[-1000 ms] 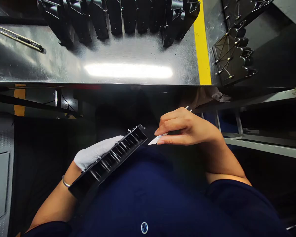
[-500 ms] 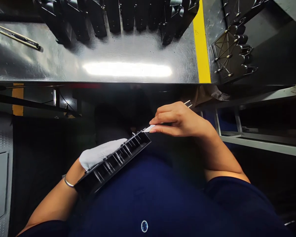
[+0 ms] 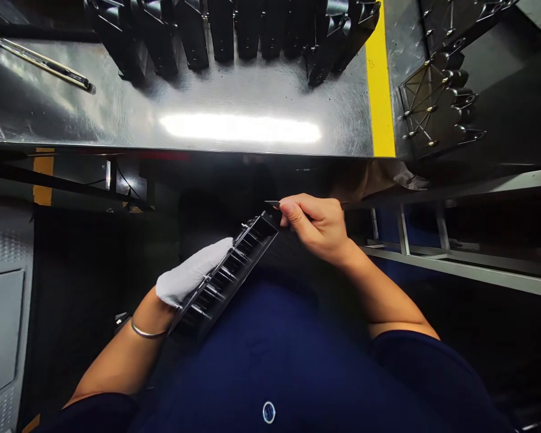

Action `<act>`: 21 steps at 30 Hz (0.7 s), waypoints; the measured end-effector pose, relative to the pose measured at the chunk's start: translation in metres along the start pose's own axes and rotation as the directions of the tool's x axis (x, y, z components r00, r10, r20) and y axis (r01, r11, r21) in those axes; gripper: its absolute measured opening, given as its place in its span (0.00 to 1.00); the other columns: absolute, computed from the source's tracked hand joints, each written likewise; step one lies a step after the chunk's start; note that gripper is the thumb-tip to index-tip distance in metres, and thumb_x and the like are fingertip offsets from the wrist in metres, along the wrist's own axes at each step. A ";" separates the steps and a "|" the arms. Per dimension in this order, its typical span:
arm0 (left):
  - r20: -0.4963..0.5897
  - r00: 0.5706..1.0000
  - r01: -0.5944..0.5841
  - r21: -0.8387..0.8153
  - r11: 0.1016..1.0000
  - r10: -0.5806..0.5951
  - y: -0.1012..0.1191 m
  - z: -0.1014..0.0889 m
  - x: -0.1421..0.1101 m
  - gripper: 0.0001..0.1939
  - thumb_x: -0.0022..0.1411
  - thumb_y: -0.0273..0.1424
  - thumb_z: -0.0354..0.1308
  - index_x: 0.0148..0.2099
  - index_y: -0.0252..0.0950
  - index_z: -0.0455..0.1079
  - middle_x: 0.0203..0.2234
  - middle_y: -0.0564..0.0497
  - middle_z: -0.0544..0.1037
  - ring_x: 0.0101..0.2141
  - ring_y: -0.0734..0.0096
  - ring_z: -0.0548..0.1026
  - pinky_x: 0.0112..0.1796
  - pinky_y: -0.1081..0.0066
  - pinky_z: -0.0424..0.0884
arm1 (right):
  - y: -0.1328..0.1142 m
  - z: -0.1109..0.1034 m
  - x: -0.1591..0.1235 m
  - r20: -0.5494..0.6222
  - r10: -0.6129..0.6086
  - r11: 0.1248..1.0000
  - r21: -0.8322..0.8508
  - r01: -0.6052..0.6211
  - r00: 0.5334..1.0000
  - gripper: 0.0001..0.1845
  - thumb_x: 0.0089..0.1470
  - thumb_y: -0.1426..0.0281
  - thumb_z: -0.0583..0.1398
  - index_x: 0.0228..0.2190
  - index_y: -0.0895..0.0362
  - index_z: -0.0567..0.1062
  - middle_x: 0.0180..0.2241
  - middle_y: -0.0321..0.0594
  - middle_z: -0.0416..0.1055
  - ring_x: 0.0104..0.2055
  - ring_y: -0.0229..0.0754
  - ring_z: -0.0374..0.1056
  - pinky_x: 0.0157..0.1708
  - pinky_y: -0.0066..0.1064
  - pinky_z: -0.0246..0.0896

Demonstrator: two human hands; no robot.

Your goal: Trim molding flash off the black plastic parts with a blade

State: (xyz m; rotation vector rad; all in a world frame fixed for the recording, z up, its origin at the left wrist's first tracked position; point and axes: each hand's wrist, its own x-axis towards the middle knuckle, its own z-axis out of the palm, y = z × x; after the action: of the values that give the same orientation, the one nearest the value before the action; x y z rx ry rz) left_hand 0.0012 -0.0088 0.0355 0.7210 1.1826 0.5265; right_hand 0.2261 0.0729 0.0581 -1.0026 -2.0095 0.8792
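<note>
My left hand [image 3: 193, 273], in a white glove, is wrapped around the far side of a black ribbed plastic part [image 3: 234, 270]; its fingers are mostly hidden. The part is held tilted in front of my body, its open, compartmented side facing me. My bare right hand [image 3: 318, 225] is closed around a knife; a thin blade [image 3: 272, 203] sticks out past the thumb. The handle is hidden in the fist. The blade is just above the part's upper right end, and I see a small gap between them.
Several similar black parts [image 3: 223, 36] stand in a row on the metal table [image 3: 252, 90]. A slim cutter-like tool [image 3: 45, 63] lies at the left. Beyond a yellow strip [image 3: 381, 90] rests another black part [image 3: 433, 111]. A metal frame [image 3: 469, 267] stands at the right.
My right hand has turned over, and the knife blade has lifted off the part's end. The black part is tilted more steeply. The whole view has shifted slightly.
</note>
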 end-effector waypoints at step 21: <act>-0.022 0.987 -0.154 0.074 0.985 0.156 0.008 0.004 0.006 0.25 0.58 0.45 0.59 0.54 0.37 0.67 0.48 0.46 0.76 0.48 0.56 0.72 0.49 0.60 0.69 | -0.008 0.005 -0.011 0.066 0.001 0.993 -0.114 0.006 0.998 0.17 0.64 0.66 0.52 0.31 0.59 0.77 0.24 0.36 0.74 0.24 0.33 0.67 0.25 0.24 0.60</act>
State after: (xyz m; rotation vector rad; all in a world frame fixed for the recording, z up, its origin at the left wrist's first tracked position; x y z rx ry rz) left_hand 0.0068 -0.0003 0.0380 0.8748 1.1820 0.6282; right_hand 0.2236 0.0587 0.0590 -1.0456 -2.1365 0.8131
